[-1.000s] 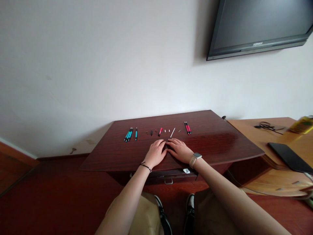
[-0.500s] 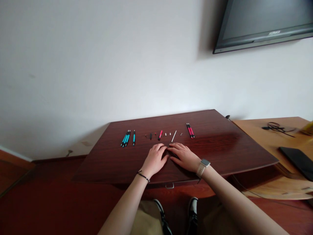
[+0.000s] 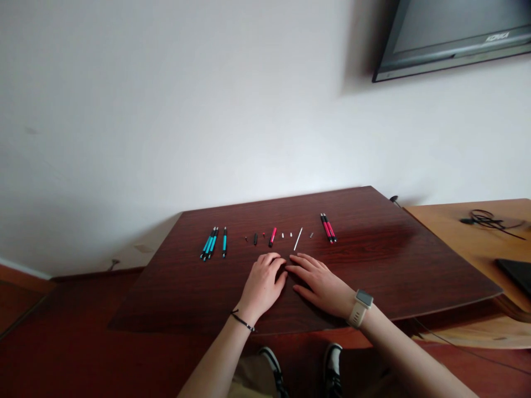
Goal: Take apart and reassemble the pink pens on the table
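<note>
My left hand [image 3: 265, 282] and my right hand [image 3: 321, 282] rest on the dark wooden table [image 3: 373, 260], fingertips almost meeting, with nothing held. Just beyond them lies a row of pen parts: a black grip piece [image 3: 255, 239], a pink pen barrel [image 3: 272, 237] with a black end, two small white pieces [image 3: 282, 235], a white pen refill [image 3: 298, 239] and a small spring [image 3: 311, 235]. Two tiny dark or reddish bits [image 3: 264, 235] lie near the black piece. To the left are several blue-and-black pens [image 3: 210, 243], one apart from the others. Pink-and-black pens [image 3: 328, 227] lie to the right.
A pale wall [image 3: 207, 110] rises behind the table, with a television [image 3: 456, 50] mounted at the upper right. On a lighter wooden desk [image 3: 448, 221] at the right are a coiled black cable [image 3: 489, 218] and a dark flat object [image 3: 516, 273].
The camera view has shifted slightly, so the table and pens appear lower and a bit larger. Both hands stay on the table in nearly the same pose. The pen parts have not moved.
</note>
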Motion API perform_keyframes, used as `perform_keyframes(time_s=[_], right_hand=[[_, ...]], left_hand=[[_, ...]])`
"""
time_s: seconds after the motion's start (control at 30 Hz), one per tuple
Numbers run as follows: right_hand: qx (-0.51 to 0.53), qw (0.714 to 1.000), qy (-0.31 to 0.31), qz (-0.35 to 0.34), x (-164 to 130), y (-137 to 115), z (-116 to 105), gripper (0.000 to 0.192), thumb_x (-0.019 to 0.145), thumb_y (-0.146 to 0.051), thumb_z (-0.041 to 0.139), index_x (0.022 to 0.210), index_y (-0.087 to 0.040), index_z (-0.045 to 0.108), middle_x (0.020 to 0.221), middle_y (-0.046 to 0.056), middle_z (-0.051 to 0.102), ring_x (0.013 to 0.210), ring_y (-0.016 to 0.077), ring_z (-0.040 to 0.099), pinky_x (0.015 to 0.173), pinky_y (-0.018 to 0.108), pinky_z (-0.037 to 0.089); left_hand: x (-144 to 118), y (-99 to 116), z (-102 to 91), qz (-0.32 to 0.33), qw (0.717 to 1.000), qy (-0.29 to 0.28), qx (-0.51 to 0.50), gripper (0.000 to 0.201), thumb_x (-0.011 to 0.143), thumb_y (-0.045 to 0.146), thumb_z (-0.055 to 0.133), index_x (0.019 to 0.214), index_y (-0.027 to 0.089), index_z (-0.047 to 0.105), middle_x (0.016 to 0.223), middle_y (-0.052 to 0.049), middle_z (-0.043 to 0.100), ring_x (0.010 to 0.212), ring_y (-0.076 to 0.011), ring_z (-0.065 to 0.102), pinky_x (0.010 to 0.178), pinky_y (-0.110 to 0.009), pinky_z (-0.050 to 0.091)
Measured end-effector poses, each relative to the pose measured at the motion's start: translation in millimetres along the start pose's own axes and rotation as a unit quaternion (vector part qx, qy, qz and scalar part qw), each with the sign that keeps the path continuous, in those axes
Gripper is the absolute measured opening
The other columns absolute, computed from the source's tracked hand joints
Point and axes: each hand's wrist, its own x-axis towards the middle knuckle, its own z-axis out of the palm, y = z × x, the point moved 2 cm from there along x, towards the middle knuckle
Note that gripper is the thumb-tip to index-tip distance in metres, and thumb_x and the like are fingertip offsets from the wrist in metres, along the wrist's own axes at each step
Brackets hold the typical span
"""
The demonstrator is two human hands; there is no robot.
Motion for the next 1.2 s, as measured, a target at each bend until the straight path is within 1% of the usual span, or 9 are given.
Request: perform_keyframes(time_s=[0.13, 0.23, 0.33, 0.43, 0.63, 0.8, 0.9, 1.07, 1.2], right_hand=[[-0.004, 1.0, -0.008, 0.006, -3, -2, 0, 0.051, 0.107, -0.038, 0.058, 0.157, -0.03, 0.056, 0.17, 0.01, 0.047, 0.161, 0.0329, 0.036, 0.131, 0.057, 0.036], [-0.001, 1.0, -0.006, 0.009, -4, -3, -1, 0.051, 0.106, -0.036, 0.059, 0.157, -0.029, 0.056, 0.17, 0.01, 0.046, 0.161, 0.0328, 0.036, 0.131, 0.057, 0.036], [-0.003, 1.0, -0.01, 0.011, -3, -5, -2, 0.052, 0.106, -0.036, 0.059, 0.158, -0.029, 0.056, 0.171, 0.01, 0.046, 0.161, 0.0329, 0.036, 0.131, 0.058, 0.036], [-0.012, 1.0, -0.019, 0.016, -3, -8, -4, 0.054, 0.106, -0.033, 0.058, 0.159, -0.027, 0.055, 0.171, 0.011, 0.045, 0.162, 0.0328, 0.035, 0.131, 0.058, 0.036], [-0.02, 0.999, -0.021, 0.02, -3, -11, -3, 0.052, 0.106, -0.03, 0.057, 0.158, -0.025, 0.056, 0.171, 0.011, 0.046, 0.162, 0.0326, 0.034, 0.132, 0.057, 0.035], [-0.009, 1.0, -0.013, 0.018, -6, -9, -2, 0.049, 0.106, -0.031, 0.057, 0.155, -0.027, 0.059, 0.171, 0.01, 0.045, 0.162, 0.0326, 0.036, 0.13, 0.058, 0.037], [-0.005, 1.0, -0.023, 0.014, -8, -8, -3, 0.05, 0.106, -0.032, 0.058, 0.156, -0.027, 0.058, 0.172, 0.01, 0.044, 0.162, 0.0328, 0.035, 0.131, 0.058, 0.037], [-0.001, 1.0, -0.027, 0.012, -11, -9, -4, 0.049, 0.106, -0.032, 0.058, 0.156, -0.028, 0.059, 0.173, 0.009, 0.044, 0.163, 0.0325, 0.034, 0.131, 0.058, 0.037], [-0.008, 0.999, -0.036, 0.011, -11, -9, -5, 0.05, 0.107, -0.032, 0.057, 0.156, -0.026, 0.058, 0.173, 0.01, 0.043, 0.163, 0.0333, 0.034, 0.13, 0.059, 0.038]], left_hand=[[4, -4, -0.4, -0.004, 0.999, 0.034, -0.018, 0.026, 0.104, 0.023, 0.055, 0.126, 0.028, 0.069, 0.135, -0.01, 0.066, 0.128, -0.0283, 0.064, 0.115, -0.05, 0.055], [9, -10, 0.9, -0.017, 0.998, 0.059, 0.002, 0.033, 0.105, 0.025, 0.056, 0.136, 0.027, 0.064, 0.147, -0.012, 0.059, 0.14, -0.0302, 0.057, 0.122, -0.051, 0.05], [12, -15, 4.5, -0.028, 0.997, 0.055, 0.048, 0.044, 0.105, 0.029, 0.058, 0.149, 0.026, 0.056, 0.159, -0.014, 0.05, 0.149, -0.0332, 0.048, 0.125, -0.055, 0.045], [13, -16, 9.7, -0.035, 0.995, 0.035, 0.087, 0.051, 0.106, 0.031, 0.058, 0.156, 0.025, 0.05, 0.164, -0.016, 0.045, 0.151, -0.0348, 0.046, 0.122, -0.057, 0.046], [28, -13, 12.5, -0.05, 0.988, 0.035, 0.14, 0.048, 0.105, 0.032, 0.059, 0.151, 0.02, 0.055, 0.161, -0.019, 0.05, 0.146, -0.0369, 0.049, 0.116, -0.056, 0.05], [53, -10, 7.5, -0.043, 0.985, 0.048, 0.157, 0.037, 0.104, 0.026, 0.058, 0.14, 0.023, 0.064, 0.154, -0.014, 0.057, 0.134, -0.0339, 0.055, 0.108, -0.051, 0.052], [62, -13, 8.8, -0.055, 0.982, 0.049, 0.176, 0.031, 0.103, 0.025, 0.06, 0.132, 0.022, 0.068, 0.146, -0.014, 0.063, 0.125, -0.034, 0.057, 0.102, -0.05, 0.052], [62, -20, 14.6, -0.052, 0.983, 0.048, 0.168, 0.03, 0.104, 0.024, 0.058, 0.131, 0.021, 0.068, 0.139, -0.014, 0.066, 0.119, -0.0327, 0.059, 0.098, -0.047, 0.052], [59, -22, 14.9, -0.044, 0.988, 0.046, 0.144, 0.029, 0.105, 0.019, 0.055, 0.131, 0.018, 0.068, 0.135, -0.014, 0.067, 0.116, -0.0304, 0.06, 0.1, -0.046, 0.052]])
